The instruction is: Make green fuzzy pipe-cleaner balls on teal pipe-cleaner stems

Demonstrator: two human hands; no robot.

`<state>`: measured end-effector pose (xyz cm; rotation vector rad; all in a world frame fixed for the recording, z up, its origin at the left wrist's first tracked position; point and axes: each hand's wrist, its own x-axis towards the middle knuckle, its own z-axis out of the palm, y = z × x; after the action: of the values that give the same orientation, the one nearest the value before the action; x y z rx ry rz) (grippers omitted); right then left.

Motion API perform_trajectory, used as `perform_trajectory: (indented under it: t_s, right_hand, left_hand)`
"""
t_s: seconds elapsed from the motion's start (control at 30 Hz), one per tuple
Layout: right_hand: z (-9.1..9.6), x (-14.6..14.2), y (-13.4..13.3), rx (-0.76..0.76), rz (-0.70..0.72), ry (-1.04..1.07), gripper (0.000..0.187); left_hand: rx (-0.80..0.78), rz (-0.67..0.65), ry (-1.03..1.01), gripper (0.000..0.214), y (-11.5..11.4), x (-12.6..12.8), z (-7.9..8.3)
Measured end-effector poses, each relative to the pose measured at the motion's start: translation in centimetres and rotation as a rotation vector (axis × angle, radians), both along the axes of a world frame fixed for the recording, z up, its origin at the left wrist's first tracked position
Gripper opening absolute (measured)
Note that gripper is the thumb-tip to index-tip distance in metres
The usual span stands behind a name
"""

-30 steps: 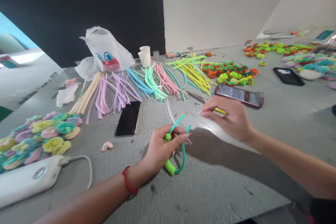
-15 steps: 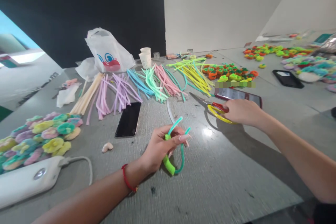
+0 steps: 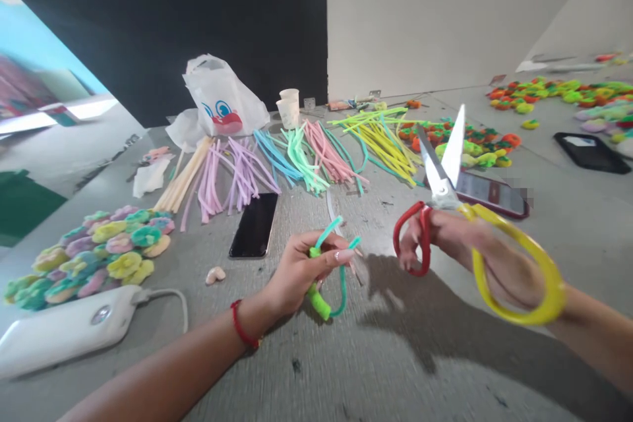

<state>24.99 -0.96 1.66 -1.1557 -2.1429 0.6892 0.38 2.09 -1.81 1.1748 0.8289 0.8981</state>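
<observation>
Clearly, the left hand (image 3: 302,270) pinches fuzzy, bent green and teal stems (image 3: 320,304) — the right hand (image 3: 504,264) holds splayed scissors (image 3: 443,194).

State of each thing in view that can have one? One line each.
Left hand: pinching teal pipe cleaner and green piece
Right hand: holding scissors
Scissors: blades open
Teal pipe cleaner: bent, both tips up
Black smartphone: flat, screen dark
Red-edged smartphone: flat, screen lit
White power bank: cable plugged in
Plastic bag: upright
Paper cups: upright
</observation>
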Motion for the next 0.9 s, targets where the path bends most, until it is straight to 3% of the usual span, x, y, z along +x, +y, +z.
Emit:
perform_trajectory:
  t_s: [0.07, 0.13, 0.23, 0.33, 0.53, 0.9]
  right_hand:
    - [-0.3, -0.6, 0.0, -0.090, -0.030, 0.104, 0.053]
    - [-0.6, -0.8, 0.0, -0.074, -0.113, 0.000, 0.041]
    - [-1.2, -0.6, -0.3, 0.164, -0.190, -0.354, 0.034]
    - [-1.5, -0.6, -0.6, 0.318, -0.140, -0.506, 0.034]
    - [-1.6, -1.1, -0.8, 0.419, -0.104, -0.551, 0.035]
    - [-1.2, -1.2, -1.0, 0.477, -0.073, -0.559, 0.028]
  left_hand:
    - [-0.005, 0.011, -0.015, 0.019, 0.0, 0.0, 0.0]
    - [-0.014, 0.019, -0.034, 0.019, 0.1, 0.0, 0.1]
    - [-0.040, 0.034, -0.057, 0.019, 0.2, -0.1, 0.4]
    - [-0.083, 0.027, -0.078, 0.019, 0.2, -0.1, 0.7]
    - [-0.154, -0.079, -0.094, 0.022, 0.0, -0.2, 0.8]
    - [-0.103, -0.144, -0.050, 0.028, 0.1, -0.6, 0.1]
